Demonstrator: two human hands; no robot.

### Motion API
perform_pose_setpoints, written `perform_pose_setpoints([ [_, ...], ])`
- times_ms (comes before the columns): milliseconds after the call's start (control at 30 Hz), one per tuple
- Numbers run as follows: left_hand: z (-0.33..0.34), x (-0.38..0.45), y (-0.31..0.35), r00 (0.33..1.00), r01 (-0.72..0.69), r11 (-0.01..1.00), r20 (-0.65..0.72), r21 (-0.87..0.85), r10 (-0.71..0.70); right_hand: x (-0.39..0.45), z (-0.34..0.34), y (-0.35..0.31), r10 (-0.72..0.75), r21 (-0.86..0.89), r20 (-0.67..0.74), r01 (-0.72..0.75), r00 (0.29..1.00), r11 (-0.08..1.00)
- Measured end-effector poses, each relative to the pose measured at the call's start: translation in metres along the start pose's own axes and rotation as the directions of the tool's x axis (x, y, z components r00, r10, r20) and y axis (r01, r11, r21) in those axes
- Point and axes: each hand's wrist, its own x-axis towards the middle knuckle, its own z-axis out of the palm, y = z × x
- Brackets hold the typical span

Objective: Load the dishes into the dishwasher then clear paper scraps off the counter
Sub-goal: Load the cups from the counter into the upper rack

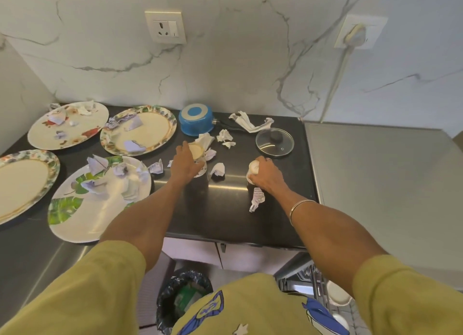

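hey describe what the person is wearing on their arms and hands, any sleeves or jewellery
Both arms are bare from the elbow down, with loose olive-yellow sleeves covering the upper arms. The right wrist carries a thin metal bangle. The right hand has a ring on one finger. The left hand shows no jewellery from this view. No gloves or watch.

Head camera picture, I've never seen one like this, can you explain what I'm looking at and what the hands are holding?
The camera sits on a person's head, looking down at their own two arms over a black kitchen counter. The left hand grips a cream-lidded white cup; the right hand grips a small white cup. On the counter lie four large patterned oval plates, crumpled paper scraps, an upside-down blue pot and a round glass lid. Below, a bin with a black liner stands beside an open dishwasher rack.
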Motion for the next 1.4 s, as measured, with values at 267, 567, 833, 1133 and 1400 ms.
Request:
perform_pose_setpoints([
  [267, 0.004, 0.004, 0.005, 0.997, 0.056, 0.994, -0.054, -0.09, -0.061, 0.006, 0.001, 0.008, -0.019, 0.032, 0.026, 0.018, 0.999, 0.999],
  [567, -0.001, -0.025, -0.004, 0.978, 0.093, 0.995, -0.184, -0.034, -0.098, -0.003, -0.009, 0.003, 0.013, 0.045, -0.029, -0.011, 1.0, 0.999],
  [833, -0.008, -0.059, -0.004, 0.986, 0.027, 0.999, -0.165, -0.021, -0.03, -0.037, -0.019, -0.002, 0.057, 0.059, -0.071, -0.053, 0.996, 0.997],
  [1133, 0.002, -0.109, 0.03, 0.986, -0.14, 0.99, -0.09, 0.001, 0.14, -0.108, -0.021, 0.006, 0.145, 0.129, -0.181, -0.123, 0.973, 0.984],
  [1400, 0.025, -0.157, 0.064, 0.949, -0.315, 0.949, -0.011, 0.004, 0.315, -0.177, -0.029, 0.038, 0.265, 0.148, -0.285, -0.231, 0.921, 0.962],
])
